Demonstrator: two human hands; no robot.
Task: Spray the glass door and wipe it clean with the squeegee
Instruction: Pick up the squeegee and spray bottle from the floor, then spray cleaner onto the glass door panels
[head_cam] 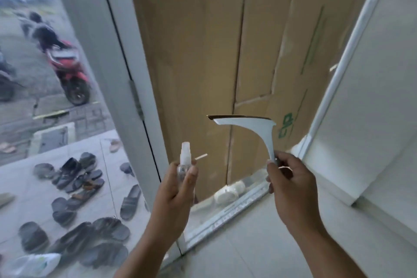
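Note:
The glass door [191, 70] stands ahead in a white frame, with brown cardboard showing behind the pane. My left hand [178, 187] grips a small clear spray bottle [185, 160] with a white nozzle, held upright low in front of the glass. My right hand [291, 185] grips the handle of a pale blue squeegee [255, 128], blade up and level, near the lower part of the pane. Neither tool touches the glass as far as I can tell.
A white door frame post [126, 79] rises at left, a white panel [372, 97] at right. Several sandals [76, 178] lie on the tiled floor outside at lower left. A red scooter [67, 67] is parked beyond. A white roll [228, 192] lies behind the glass bottom.

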